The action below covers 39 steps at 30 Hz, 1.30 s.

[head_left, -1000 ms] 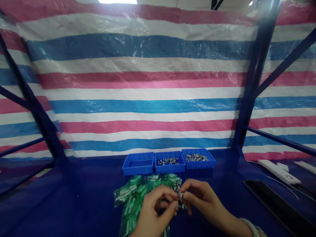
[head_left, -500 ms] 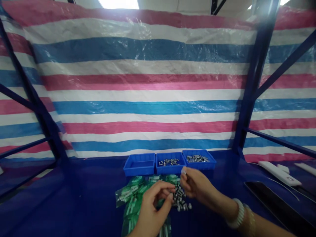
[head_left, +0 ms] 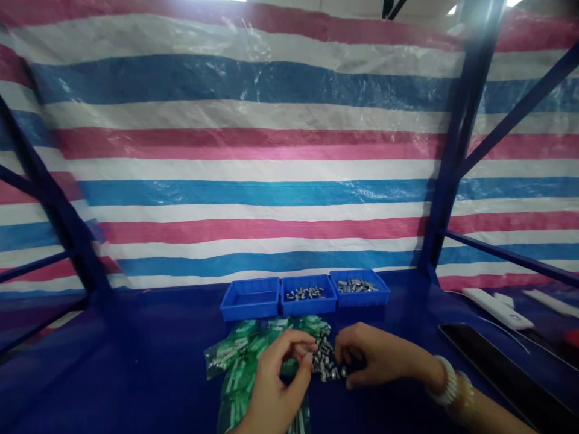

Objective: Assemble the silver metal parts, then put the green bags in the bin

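I've got bright-blue rectangular plastic trays (head_left: 250, 311) on a dark-blue flat tabletop (head_left: 158, 361); silver-grey small metal fasteners (head_left: 322, 360); green-tinted clear plastic bags (head_left: 237, 381); white beaded bracelet (head_left: 447, 382); large plastic sheet (head_left: 262, 193), horizontal pinkish-red, white, blue stripes.

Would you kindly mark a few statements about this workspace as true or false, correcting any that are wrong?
1. Three blue bins stand in a row beyond the green bags. True.
2. The left hand is inside the middle bin. False: it is over the green bags.
3. The right hand is at the loose parts. True.
4. The bracelets are on the left wrist. False: they are on the right one.
5. Metal pieces lie in the middle bin. True.
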Each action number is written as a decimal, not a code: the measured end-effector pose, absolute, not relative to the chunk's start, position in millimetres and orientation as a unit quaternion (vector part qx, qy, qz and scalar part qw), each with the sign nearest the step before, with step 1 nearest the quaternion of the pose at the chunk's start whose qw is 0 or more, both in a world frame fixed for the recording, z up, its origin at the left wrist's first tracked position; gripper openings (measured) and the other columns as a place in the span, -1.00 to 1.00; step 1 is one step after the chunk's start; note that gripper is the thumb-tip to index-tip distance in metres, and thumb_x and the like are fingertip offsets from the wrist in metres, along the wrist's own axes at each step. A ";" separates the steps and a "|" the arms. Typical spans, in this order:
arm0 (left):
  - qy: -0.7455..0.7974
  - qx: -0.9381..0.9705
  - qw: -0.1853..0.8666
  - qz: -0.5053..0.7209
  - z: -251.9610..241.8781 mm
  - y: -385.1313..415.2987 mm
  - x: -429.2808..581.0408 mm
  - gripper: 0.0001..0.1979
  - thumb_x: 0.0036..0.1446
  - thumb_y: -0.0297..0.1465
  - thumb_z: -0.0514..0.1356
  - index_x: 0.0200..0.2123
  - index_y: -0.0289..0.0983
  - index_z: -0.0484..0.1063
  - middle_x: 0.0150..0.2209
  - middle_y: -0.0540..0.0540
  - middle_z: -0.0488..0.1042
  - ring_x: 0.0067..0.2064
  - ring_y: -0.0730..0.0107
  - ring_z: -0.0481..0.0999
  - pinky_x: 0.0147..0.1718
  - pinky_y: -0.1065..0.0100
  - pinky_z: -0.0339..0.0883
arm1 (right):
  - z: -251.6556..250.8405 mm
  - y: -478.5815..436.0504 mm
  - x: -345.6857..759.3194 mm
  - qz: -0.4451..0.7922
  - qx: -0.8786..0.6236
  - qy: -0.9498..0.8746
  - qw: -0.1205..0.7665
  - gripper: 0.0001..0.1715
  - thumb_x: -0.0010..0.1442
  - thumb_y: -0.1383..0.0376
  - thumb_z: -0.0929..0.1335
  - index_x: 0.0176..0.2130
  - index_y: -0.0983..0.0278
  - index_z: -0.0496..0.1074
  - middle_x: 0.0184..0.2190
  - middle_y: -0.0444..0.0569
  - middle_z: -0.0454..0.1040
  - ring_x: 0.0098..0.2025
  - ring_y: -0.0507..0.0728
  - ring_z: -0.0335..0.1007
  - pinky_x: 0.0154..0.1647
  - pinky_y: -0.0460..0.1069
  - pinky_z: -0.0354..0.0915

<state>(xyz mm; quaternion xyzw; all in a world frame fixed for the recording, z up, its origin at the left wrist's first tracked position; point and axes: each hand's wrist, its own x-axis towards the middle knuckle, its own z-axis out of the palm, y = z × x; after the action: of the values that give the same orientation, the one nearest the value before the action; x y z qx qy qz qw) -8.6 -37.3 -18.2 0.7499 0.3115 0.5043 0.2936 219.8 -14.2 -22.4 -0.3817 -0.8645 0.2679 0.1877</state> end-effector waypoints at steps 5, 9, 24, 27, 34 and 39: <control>0.303 0.754 0.284 0.509 -19.4 -37.5 -7.8 -0.85 0.17 -0.52 0.12 -0.25 -0.20 0.43 -0.38 -0.01 0.51 -0.39 0.42 0.50 -0.37 0.41 0.40 | -25.3 -13.5 220.1 0.274 -0.383 -0.864 0.176 -0.77 -0.04 0.55 0.40 -0.34 0.30 0.54 -0.52 -0.20 0.41 -0.53 -0.05 0.28 -0.50 -0.18 0.17; 0.286 0.759 0.308 0.497 -25.5 -38.6 -3.8 -0.75 0.12 -0.59 0.13 -0.17 -0.18 0.41 -0.33 -0.03 0.49 -0.35 0.42 0.51 -0.35 0.42 0.45 | -14.8 -19.9 210.0 0.294 -0.409 -0.808 0.307 -0.87 0.01 0.48 0.43 -0.36 0.32 0.54 -0.50 -0.13 0.50 -0.49 0.00 0.37 -0.46 -0.15 0.25; 0.235 0.787 0.232 0.521 -21.8 -41.1 -4.3 -0.84 0.06 -0.57 0.27 -0.29 -0.24 0.49 -0.43 -0.04 0.46 -0.42 0.42 0.51 -0.46 0.48 0.42 | -29.9 -50.3 173.8 0.495 -0.352 -0.649 0.458 -0.52 0.19 -0.03 0.37 -0.48 0.32 0.41 -0.60 -0.16 0.33 -0.60 -0.04 0.19 -0.58 -0.14 0.16; 0.257 0.774 0.275 0.509 -20.3 -44.0 -3.5 -0.92 0.08 -0.53 0.25 -0.33 -0.27 0.49 -0.43 -0.05 0.47 -0.45 0.43 0.51 -0.51 0.49 0.42 | -30.4 -53.1 173.3 0.472 -0.358 -0.675 0.440 -0.42 0.27 -0.07 0.27 -0.50 0.32 0.41 -0.60 -0.13 0.34 -0.60 -0.04 0.18 -0.58 -0.14 0.13; 0.351 0.778 0.169 0.493 19.7 16.6 2.9 -0.91 0.16 -0.40 0.21 -0.29 -0.29 0.50 -0.34 -0.12 0.58 -0.34 0.31 0.57 -0.38 0.33 0.48 | -34.3 -32.3 189.5 0.417 -0.404 -0.649 0.492 -0.32 0.34 -0.09 0.15 -0.45 0.34 0.46 -0.58 -0.07 0.38 -0.54 0.02 0.24 -0.52 -0.10 0.17; 0.339 0.830 0.097 0.431 33.3 61.0 1.5 -0.82 -0.02 -0.47 0.33 -0.27 -0.21 0.54 -0.28 -0.10 0.59 -0.13 0.10 0.47 -0.11 0.03 0.37 | -29.7 -20.2 199.1 0.356 -0.431 -0.679 0.476 -0.40 0.36 -0.01 0.16 -0.46 0.33 0.44 -0.58 -0.09 0.38 -0.56 0.01 0.22 -0.54 -0.10 0.13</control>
<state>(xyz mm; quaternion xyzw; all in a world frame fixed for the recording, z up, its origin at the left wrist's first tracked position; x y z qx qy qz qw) 1.5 61.0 33.3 0.8304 0.3391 0.4312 0.0974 199.1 -20.2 -29.7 -0.4311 -0.6793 0.3556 0.4756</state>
